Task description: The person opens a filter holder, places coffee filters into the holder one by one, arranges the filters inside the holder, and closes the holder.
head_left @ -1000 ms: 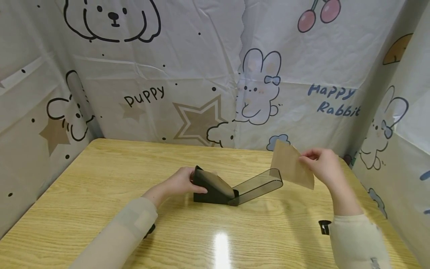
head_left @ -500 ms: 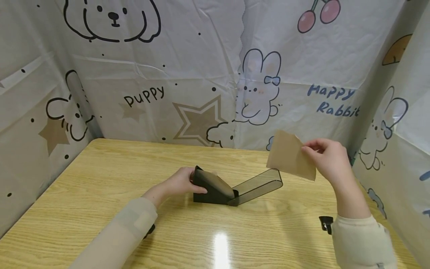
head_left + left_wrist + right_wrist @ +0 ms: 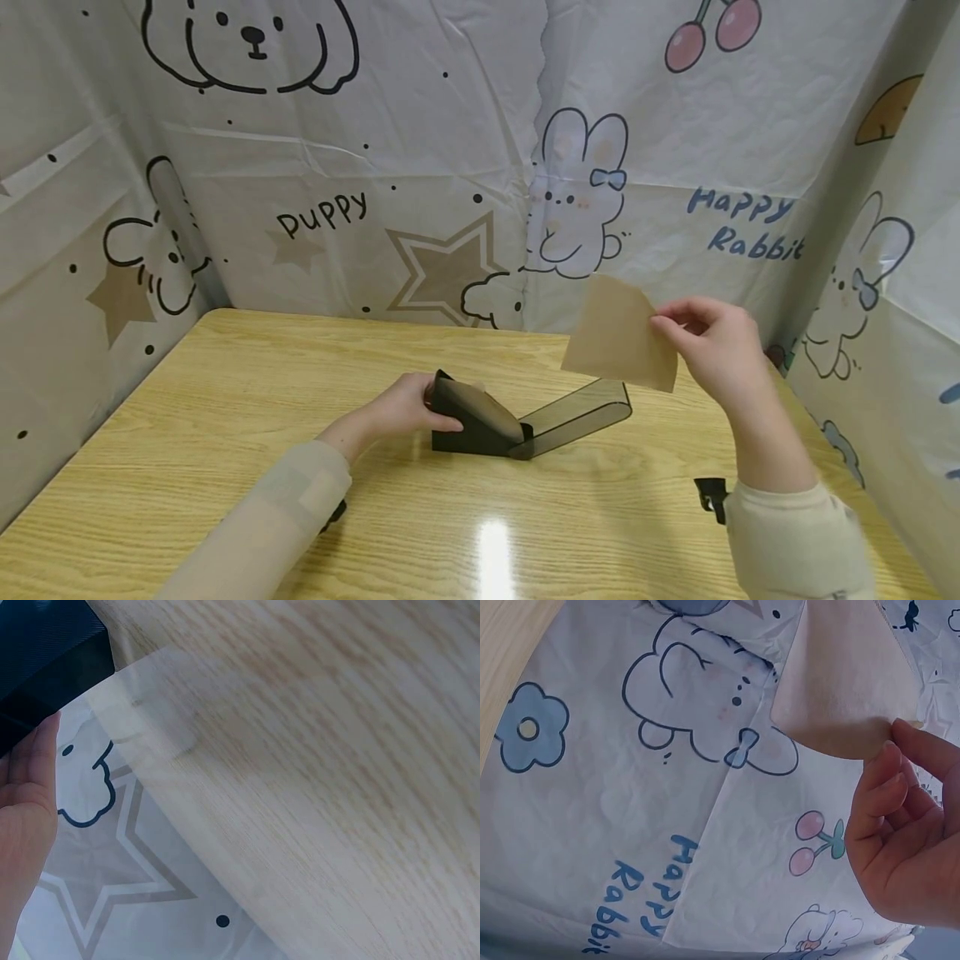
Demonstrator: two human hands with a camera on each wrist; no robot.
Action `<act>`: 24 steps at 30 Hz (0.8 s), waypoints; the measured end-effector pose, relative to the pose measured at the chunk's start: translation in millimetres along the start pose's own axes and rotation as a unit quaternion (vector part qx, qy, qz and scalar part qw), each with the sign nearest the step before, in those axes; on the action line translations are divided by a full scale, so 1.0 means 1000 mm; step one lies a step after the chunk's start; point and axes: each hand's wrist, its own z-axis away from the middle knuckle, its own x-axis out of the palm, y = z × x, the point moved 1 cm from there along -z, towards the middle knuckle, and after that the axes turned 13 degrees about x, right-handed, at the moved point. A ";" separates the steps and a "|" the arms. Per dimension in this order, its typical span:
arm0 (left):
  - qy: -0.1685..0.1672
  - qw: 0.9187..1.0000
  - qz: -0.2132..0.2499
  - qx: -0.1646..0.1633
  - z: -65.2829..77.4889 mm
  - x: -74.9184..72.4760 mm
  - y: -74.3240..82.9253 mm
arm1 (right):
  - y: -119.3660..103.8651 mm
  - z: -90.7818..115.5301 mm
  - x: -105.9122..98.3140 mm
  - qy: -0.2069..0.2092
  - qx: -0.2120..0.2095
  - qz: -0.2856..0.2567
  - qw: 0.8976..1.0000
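Note:
A black wedge-shaped coffee filter holder [image 3: 476,435] stands on the table with its smoky see-through lid [image 3: 573,417] swung out to the right. My left hand [image 3: 401,406] grips the holder's left end; brownish paper shows inside it. In the left wrist view, a corner of the dark holder [image 3: 60,667] appears above the fingers. Between thumb and fingertips, my right hand [image 3: 712,342] pinches one edge of a brown paper coffee filter [image 3: 618,333], raised above the lid's tip. The right wrist view shows this filter [image 3: 847,682] as a fan shape with a curved edge.
The wooden table [image 3: 420,525] is bordered by a printed cloth backdrop [image 3: 337,150] behind and on both sides. A black strap piece [image 3: 711,498] shows beside the right sleeve, and another dark piece [image 3: 335,515] peeks out by the left sleeve.
My right hand has risen, then shifted left, bringing the coffee filter up and over the lid's tip. My left hand and the holder have stayed in place.

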 end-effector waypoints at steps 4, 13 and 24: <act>0.001 1.000 0.001 0.004 0.001 0.000 0.000 | -0.005 0.002 0.005 -0.006 -0.014 -0.012 1.000; -0.004 1.000 -0.005 0.004 0.000 0.000 0.000 | -0.018 0.008 0.017 -0.026 -0.035 -0.026 0.999; -0.002 1.000 -0.003 0.009 0.000 0.000 -0.001 | -0.027 0.010 0.046 -0.066 -0.045 -0.030 0.996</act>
